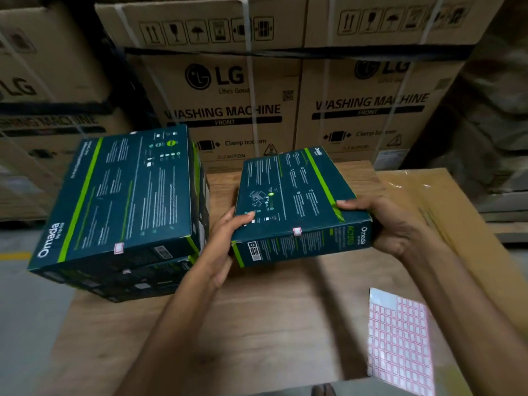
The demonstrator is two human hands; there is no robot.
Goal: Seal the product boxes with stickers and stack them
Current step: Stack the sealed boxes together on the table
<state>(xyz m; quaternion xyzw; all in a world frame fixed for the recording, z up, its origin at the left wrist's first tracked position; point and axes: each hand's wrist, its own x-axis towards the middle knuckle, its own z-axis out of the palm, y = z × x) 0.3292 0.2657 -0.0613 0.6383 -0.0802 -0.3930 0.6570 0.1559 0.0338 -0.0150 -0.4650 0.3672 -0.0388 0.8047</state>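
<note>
A dark teal product box point(291, 192) with green stripes is held above the wooden table, a small red-edged sticker point(297, 231) over its front flap edge. My left hand point(225, 238) grips the box's near left corner, thumb on top. My right hand point(391, 224) grips its right end, thumb on the top face. To the left stands a stack of like boxes point(120, 201); the top one bears a sticker point(118, 248) on its front edge. A sheet of red-edged stickers point(400, 338) lies at the table's near right.
The wooden table point(257, 324) carries everything. A flat cardboard sheet point(445, 212) lies on its right side. Large strapped washing machine cartons point(228, 104) form a wall right behind the table. Grey floor shows at the left.
</note>
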